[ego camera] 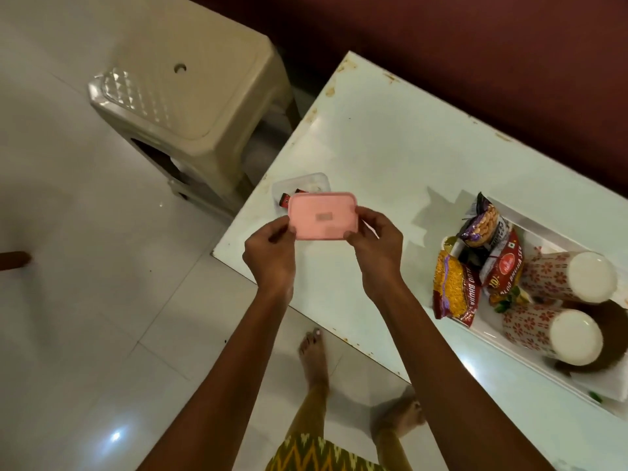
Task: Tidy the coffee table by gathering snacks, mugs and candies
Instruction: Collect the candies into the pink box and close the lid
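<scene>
Left hand and right hand pinch a pink lid over a box of candies at the counter edge; a tray holds snack packets and mugs.

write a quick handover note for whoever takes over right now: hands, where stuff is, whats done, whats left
Left hand and right hand: each pinches one end of the pink lid, held just above the clear box.
Clear box: open, near the left edge of the table, with candies inside.
Tray: on the right of the table, holding the snack packets and two floral mugs.
Done: snacks and mugs are in the tray, candies in the box.
Left: press the lid onto the box, then probably set it with the tray.
</scene>
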